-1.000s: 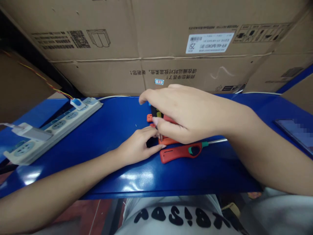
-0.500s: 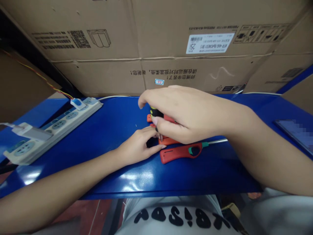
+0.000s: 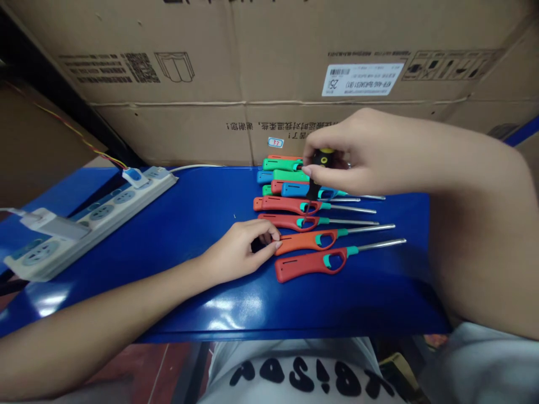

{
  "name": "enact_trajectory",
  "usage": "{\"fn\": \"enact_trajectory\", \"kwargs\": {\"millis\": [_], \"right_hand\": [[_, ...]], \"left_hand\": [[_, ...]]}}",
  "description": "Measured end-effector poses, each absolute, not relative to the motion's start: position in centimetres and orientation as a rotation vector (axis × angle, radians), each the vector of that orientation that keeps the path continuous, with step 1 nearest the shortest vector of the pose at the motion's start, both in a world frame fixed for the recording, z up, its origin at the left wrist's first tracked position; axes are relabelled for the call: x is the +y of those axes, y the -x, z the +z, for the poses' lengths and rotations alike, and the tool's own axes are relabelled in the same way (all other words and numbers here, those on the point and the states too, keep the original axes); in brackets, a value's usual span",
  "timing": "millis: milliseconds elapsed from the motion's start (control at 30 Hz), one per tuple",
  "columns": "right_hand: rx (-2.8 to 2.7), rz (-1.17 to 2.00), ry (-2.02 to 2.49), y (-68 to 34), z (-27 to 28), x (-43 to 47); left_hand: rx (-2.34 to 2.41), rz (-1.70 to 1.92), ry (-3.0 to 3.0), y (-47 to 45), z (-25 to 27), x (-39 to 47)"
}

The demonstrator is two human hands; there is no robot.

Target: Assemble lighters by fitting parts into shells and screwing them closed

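My right hand (image 3: 357,148) is closed around a screwdriver (image 3: 314,189) with a black and yellow handle. Its thin shaft points down over the red gas lighters in the middle of the row. My left hand (image 3: 236,249) rests on the table, thumb and fingers closed on the handle end of an orange gas lighter (image 3: 309,240). Nearest me lies a red gas lighter (image 3: 303,267) with a green trigger and metal tube. Beyond are another red lighter (image 3: 282,220), a blue lighter (image 3: 295,189) and several more in green, red and blue, partly behind my right hand.
A white power strip (image 3: 101,216) with plugs in it runs along the left of the blue table (image 3: 202,314). Behind the table stands a large cardboard box (image 3: 189,129) with printed text and a white label (image 3: 362,77).
My right hand has lifted away from the orange lighter's handle end with the screwdriver, moving back and right. More lighters now show. My left hand stays almost in place.
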State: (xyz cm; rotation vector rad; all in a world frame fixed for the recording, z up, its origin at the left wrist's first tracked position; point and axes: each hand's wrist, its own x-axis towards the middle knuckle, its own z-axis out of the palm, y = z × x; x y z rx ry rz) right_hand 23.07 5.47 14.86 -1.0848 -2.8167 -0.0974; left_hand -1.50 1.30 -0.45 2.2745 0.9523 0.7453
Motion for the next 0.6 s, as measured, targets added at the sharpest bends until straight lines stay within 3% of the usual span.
{"fn": "enact_trajectory", "kwargs": {"millis": [167,400,600], "right_hand": [[-2.891,-0.002,1.234,-23.3,13.7,6.7],[-2.928,0.011,1.377,-23.0,13.3,6.7],[-2.906,-0.008,1.472,-24.0,13.0,7.2]], "left_hand": [[0.952,0.665,-2.35,1.8,0.1,1.5],[0.899,0.324,-2.927,1.8,1.3,1.5],[0.975,0.338,-3.054,1.5,0.4,1.6]]}}
